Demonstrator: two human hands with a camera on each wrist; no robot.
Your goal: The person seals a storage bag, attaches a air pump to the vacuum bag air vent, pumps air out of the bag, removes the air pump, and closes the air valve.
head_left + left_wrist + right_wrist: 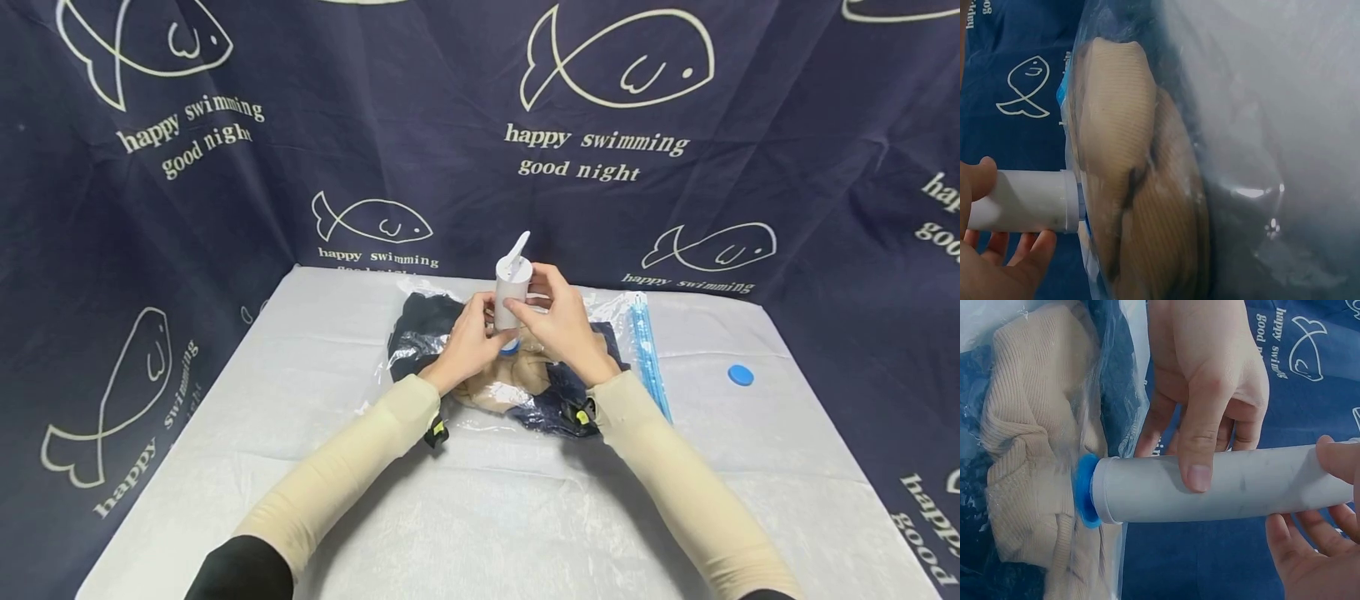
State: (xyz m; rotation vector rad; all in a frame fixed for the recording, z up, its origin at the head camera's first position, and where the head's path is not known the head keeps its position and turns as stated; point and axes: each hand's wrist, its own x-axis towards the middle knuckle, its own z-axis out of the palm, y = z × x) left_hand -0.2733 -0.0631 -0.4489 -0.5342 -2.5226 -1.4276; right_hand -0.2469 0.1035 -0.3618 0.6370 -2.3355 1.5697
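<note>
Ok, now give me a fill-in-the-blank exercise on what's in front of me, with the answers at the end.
1. The right hand grips the white cylinder higher up than the ____ hand does.
2. In the head view, a loose blue disc lies on the table to the ____ of the clear bag.
3. The strip along one edge of that bag is colored ____.
4. The backdrop reads "happy swimming good ____".

Answers: left; right; blue; night.

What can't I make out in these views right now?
Head: part of the blue ring, behind the white cylinder and left hand.
Head: part of the right hand, behind the cylinder.
Left wrist: the handle, outside the left edge.
Right wrist: the cylinder's handle end, cut off by the right edge.
</note>
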